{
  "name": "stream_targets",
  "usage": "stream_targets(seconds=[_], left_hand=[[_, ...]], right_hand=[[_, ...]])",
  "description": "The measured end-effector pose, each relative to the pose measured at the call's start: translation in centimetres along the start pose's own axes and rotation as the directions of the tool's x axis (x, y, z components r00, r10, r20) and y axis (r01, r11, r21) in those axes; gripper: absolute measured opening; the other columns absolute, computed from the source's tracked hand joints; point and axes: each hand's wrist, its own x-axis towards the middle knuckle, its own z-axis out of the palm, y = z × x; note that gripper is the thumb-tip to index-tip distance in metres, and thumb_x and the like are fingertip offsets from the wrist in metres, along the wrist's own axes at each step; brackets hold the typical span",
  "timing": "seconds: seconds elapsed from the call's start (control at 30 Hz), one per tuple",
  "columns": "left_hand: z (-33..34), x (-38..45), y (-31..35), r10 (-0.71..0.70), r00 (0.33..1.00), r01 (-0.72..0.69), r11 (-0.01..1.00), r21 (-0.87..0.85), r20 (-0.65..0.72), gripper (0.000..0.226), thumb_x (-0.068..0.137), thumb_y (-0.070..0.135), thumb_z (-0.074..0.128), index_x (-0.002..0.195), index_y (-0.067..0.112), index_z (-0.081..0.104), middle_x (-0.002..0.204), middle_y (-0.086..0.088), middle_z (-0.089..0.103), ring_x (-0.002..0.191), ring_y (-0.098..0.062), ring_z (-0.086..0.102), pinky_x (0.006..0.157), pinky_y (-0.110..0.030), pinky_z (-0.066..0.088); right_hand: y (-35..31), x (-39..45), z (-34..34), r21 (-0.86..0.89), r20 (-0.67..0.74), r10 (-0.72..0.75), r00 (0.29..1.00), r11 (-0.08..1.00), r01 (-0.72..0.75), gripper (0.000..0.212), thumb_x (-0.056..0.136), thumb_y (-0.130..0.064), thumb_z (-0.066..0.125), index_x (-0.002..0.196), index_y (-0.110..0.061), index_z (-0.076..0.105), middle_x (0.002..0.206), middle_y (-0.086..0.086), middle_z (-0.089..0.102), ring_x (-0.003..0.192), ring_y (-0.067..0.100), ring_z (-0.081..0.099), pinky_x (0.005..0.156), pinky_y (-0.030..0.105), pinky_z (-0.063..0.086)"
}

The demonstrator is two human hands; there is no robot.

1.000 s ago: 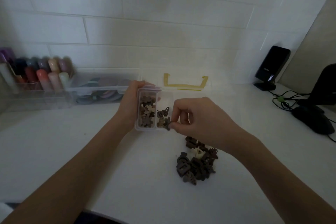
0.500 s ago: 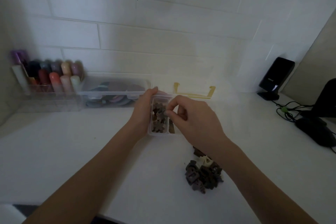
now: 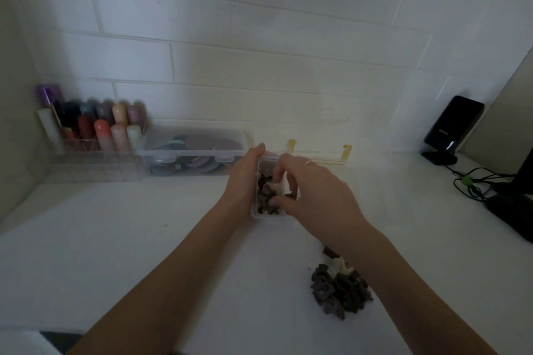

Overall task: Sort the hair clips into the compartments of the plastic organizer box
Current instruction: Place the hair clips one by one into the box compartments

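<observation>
I am watching the left hand gripping the left side of the small clear organizer box, which is sitting on the white bench near the tiled wall. The left fingers are curling round the box's far corner. The right hand is reaching over the box from the right, its fingers bending down into the compartments among the brown hair clips already lying there. I cannot tell whether those fingers are pinching a clip or holding nothing. A loose pile of dark clips, with one pale clip among them, is lying on the bench nearer to me, just beside the right forearm and apart from the box. At the back left, a clear rack of coloured bottles is standing beside a lidded clear case. At the far right, a black stand and tangled cables are resting on the bench.
</observation>
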Motion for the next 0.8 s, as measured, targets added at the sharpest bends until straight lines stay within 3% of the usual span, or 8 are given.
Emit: stream_targets(seconds=[0.1, 0.2, 0.27, 0.33, 0.4, 0.53, 0.63, 0.8], left_hand=[[0.2, -0.1, 0.1, 0.014, 1.000, -0.014, 0.999, -0.030, 0.009, 0.035, 0.082, 0.048, 0.052, 0.078, 0.013, 0.056, 0.071, -0.009, 0.054, 0.061, -0.021, 0.053, 0.052, -0.026, 0.043], [0.2, -0.1, 0.0, 0.015, 1.000, -0.015, 1.000, -0.017, 0.004, 0.037, 0.088, 0.045, 0.046, 0.074, 0.012, 0.057, 0.062, -0.006, 0.057, 0.053, -0.019, 0.054, 0.049, -0.025, 0.043], [0.3, -0.1, 0.1, 0.017, 1.000, -0.017, 1.000, -0.009, 0.005, 0.038, 0.089, 0.044, 0.045, 0.072, 0.012, 0.056, 0.058, -0.003, 0.057, 0.047, -0.016, 0.054, 0.047, -0.024, 0.042], [0.3, -0.1, 0.1, 0.034, 0.999, -0.034, 0.999, -0.017, -0.006, 0.035, 0.090, 0.041, 0.046, 0.072, 0.012, 0.055, 0.055, 0.000, 0.057, 0.044, -0.013, 0.053, 0.044, -0.020, 0.042], [0.3, -0.1, 0.1, 0.062, 0.998, -0.062, 0.998, -0.017, -0.013, 0.033, 0.090, 0.039, 0.047, 0.076, 0.012, 0.058, 0.061, -0.002, 0.061, 0.051, -0.014, 0.058, 0.047, -0.020, 0.046], [0.3, -0.1, 0.1, 0.066, 0.998, -0.066, 0.998, 0.007, -0.015, 0.035, 0.089, 0.043, 0.047, 0.082, 0.012, 0.062, 0.074, -0.005, 0.064, 0.067, -0.017, 0.062, 0.058, -0.026, 0.049], [0.3, -0.3, 0.1, 0.077, 0.997, -0.077, 0.997, -0.004, -0.007, 0.035, 0.091, 0.040, 0.046, 0.075, 0.013, 0.060, 0.064, -0.003, 0.061, 0.055, -0.014, 0.060, 0.051, -0.022, 0.046], [0.7, -0.9, 0.4, 0.050, 0.999, -0.050, 0.999, -0.006, -0.021, 0.033, 0.089, 0.040, 0.047, 0.078, 0.011, 0.059, 0.068, -0.006, 0.060, 0.057, -0.017, 0.059, 0.051, -0.023, 0.047]], right_hand=[[-0.1, -0.1, -0.1, 0.077, -0.008, -0.078, 0.997, 0.994, 0.078, 0.014, 0.081, -0.029, 0.067, 0.093, -0.037, 0.065, 0.092, -0.016, 0.052, 0.074, 0.001, 0.042, 0.066, 0.026, 0.040], [-0.1, 0.0, 0.3, 0.014, -0.054, -0.056, 0.997, 0.998, 0.056, 0.011, 0.084, -0.031, 0.064, 0.094, -0.034, 0.070, 0.100, -0.012, 0.060, 0.085, 0.009, 0.054, 0.068, 0.030, 0.044], [0.3, 0.4, 0.5, 0.056, -0.036, -0.049, 0.998, 0.997, 0.051, 0.011, 0.084, -0.029, 0.065, 0.092, -0.033, 0.071, 0.096, -0.013, 0.060, 0.080, 0.006, 0.053, 0.068, 0.029, 0.044], [0.6, 0.5, 0.7, 0.219, 0.013, -0.056, 0.998, 0.974, 0.052, 0.012, 0.082, -0.028, 0.069, 0.090, -0.035, 0.073, 0.087, -0.016, 0.057, 0.070, 0.001, 0.048, 0.066, 0.026, 0.042], [0.9, 0.4, 0.8, 0.285, 0.029, -0.061, 0.998, 0.957, 0.050, 0.013, 0.081, -0.028, 0.069, 0.091, -0.036, 0.074, 0.081, -0.019, 0.052, 0.070, 0.001, 0.048, 0.066, 0.025, 0.042], [1.0, 0.0, 0.9, 0.131, -0.070, -0.118, 0.991, 0.983, 0.126, 0.012, 0.082, -0.032, 0.067, 0.091, -0.038, 0.073, 0.087, -0.013, 0.051, 0.075, 0.005, 0.049, 0.061, 0.028, 0.043], [0.9, -0.2, 0.2, 0.048, -0.061, -0.111, 0.992, 0.992, 0.114, 0.004, 0.081, -0.036, 0.063, 0.082, -0.035, 0.067, 0.093, -0.013, 0.052, 0.073, 0.003, 0.046, 0.060, 0.027, 0.040], [0.6, -0.2, 1.1, 0.145, -0.041, -0.061, 0.997, 0.987, 0.067, 0.010, 0.082, -0.043, 0.063, 0.086, -0.034, 0.067, 0.095, -0.014, 0.053, 0.078, 0.003, 0.050, 0.068, 0.028, 0.046]])
